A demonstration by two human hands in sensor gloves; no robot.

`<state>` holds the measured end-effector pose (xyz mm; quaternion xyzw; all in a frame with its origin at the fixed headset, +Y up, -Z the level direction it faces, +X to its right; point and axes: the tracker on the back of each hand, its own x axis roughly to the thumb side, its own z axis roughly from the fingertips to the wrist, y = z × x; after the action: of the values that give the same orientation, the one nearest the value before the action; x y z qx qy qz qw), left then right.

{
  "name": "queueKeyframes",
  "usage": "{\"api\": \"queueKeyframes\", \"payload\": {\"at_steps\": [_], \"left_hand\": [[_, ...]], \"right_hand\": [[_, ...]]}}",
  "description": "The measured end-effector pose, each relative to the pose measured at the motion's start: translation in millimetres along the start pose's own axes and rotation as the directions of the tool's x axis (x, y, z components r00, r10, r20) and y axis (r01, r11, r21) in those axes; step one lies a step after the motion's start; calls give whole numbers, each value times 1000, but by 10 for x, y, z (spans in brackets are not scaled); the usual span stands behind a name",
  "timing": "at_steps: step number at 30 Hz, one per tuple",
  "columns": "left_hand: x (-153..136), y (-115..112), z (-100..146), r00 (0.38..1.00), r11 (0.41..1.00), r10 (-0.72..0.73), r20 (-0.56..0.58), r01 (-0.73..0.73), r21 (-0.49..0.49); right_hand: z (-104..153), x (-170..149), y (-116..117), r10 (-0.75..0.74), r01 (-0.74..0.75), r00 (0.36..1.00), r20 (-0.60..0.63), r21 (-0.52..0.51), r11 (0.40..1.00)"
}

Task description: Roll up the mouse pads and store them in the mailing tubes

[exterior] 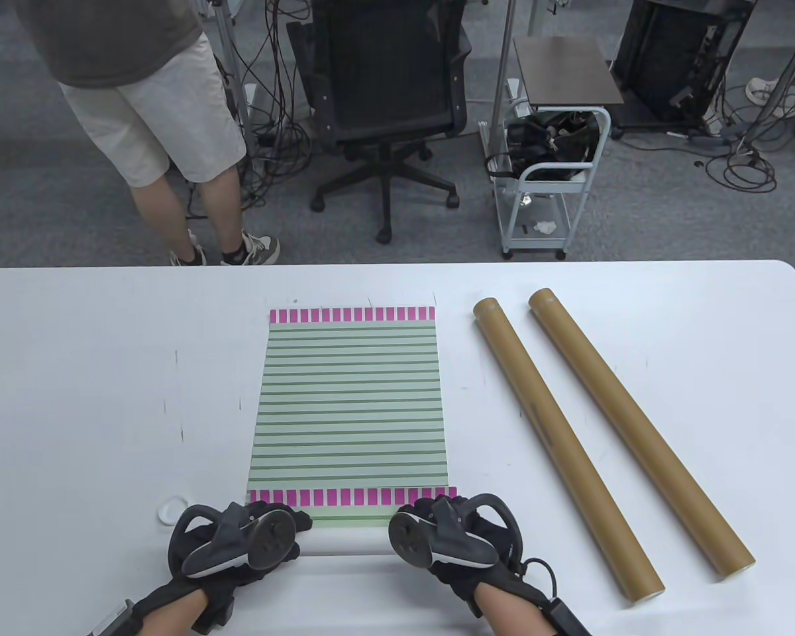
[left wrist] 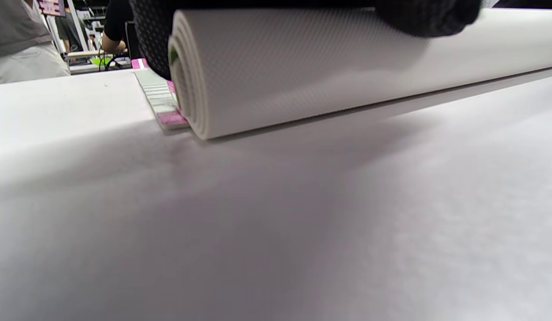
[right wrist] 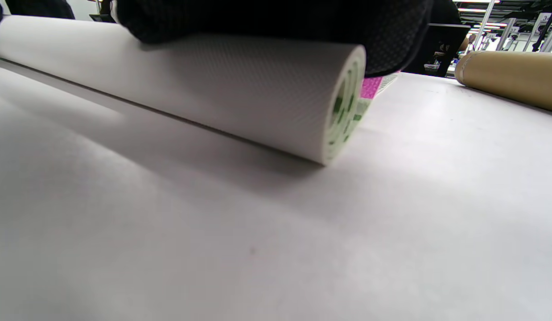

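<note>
A: Report the state of the hands and the location of the work item.

B: The left hand (exterior: 238, 540) and right hand (exterior: 450, 536) sit at the near edge of the table (exterior: 93, 397). Each rests on top of one end of the rolled portion of the mouse pad (exterior: 351, 404), fingers curved over the roll. The wrist views confirm contact: gloved fingers (right wrist: 276, 20) press down on the white underside of the roll. The roll lies on the table; the unrolled remainder lies flat beyond it.

A: Describe the item.

B: Pale green face with dark green stripes and a pink block border at both ends. The underside is white with a fine dotted texture. The end face shows several spiral turns.

A: Expected handling?

B: Judged soft, light and springy. The textured backing should grip the table. The roll will probably loosen if pressure is removed. Keep a hold near both ends and advance evenly, or the roll may telescope into a cone.

A: What lies farther out?

B: The nearer tube (exterior: 566, 447) and the farther tube (exterior: 639, 430), both brown cardboard, lie side by side to the right, apart from the pad. A small white ring (exterior: 171, 511) sits just beside the left hand.
</note>
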<state>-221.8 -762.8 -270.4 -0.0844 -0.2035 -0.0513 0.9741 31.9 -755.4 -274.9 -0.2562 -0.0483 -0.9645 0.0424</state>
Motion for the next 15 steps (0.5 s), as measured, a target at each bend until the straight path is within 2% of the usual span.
{"api": "queueKeyframes", "payload": {"at_steps": [6, 10, 13, 15], "left_hand": [[47, 40, 38, 999, 999, -11, 41, 13, -45], [135, 54, 51, 999, 998, -35, 5, 36, -45], [339, 89, 117, 972, 968, -236, -14, 236, 81], [382, 78, 109, 968, 962, -251, -15, 251, 105]], "right_hand": [[36, 30, -23, -14, 12, 999, 34, 56, 998], [28, 17, -11, -17, 16, 1000, 25, 45, 999], [8, -19, 15, -56, 55, 998, 9, 47, 997], [5, -32, 18, -64, 64, 998, 8, 47, 997]]}}
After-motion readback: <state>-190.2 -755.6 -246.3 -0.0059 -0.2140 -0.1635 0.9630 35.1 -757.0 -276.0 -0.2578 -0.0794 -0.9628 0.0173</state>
